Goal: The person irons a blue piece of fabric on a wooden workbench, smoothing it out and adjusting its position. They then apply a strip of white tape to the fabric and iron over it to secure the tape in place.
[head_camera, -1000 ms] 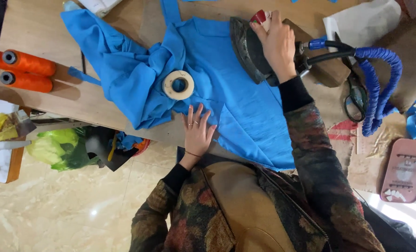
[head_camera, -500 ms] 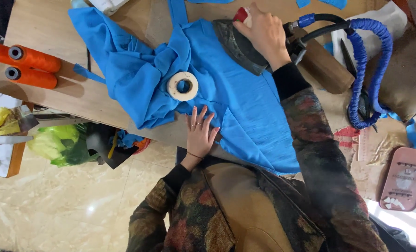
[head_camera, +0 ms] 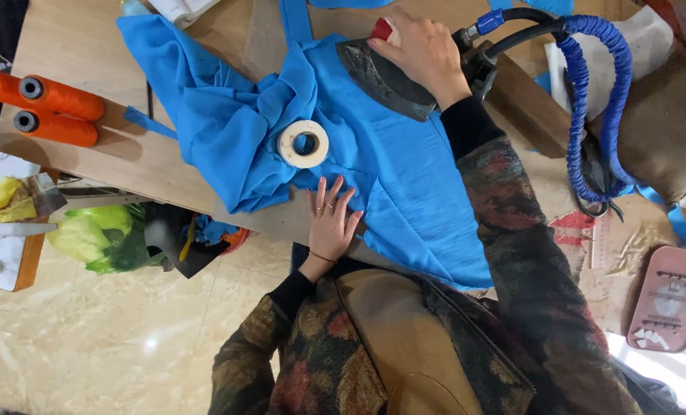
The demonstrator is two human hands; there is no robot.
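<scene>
A bright blue fabric (head_camera: 404, 177) lies spread over a wooden table (head_camera: 128, 154), bunched up on its left side. My right hand (head_camera: 424, 50) grips the handle of a dark steam iron (head_camera: 385, 77) that rests flat on the cloth near the far edge. My left hand (head_camera: 331, 219) lies flat with fingers spread on the near edge of the fabric, pressing it down. A roll of pale tape (head_camera: 303, 144) sits on the bunched cloth just above my left hand.
A blue coiled hose (head_camera: 589, 92) runs from the iron to the right. Three orange thread cones (head_camera: 51, 107) lie at the table's left end. A pink flat case (head_camera: 670, 296) lies at right. Green and yellow bags (head_camera: 97, 230) sit below the table.
My right hand has slid the iron farther away across the blue fabric. My left hand has stayed pressed on the near edge.
</scene>
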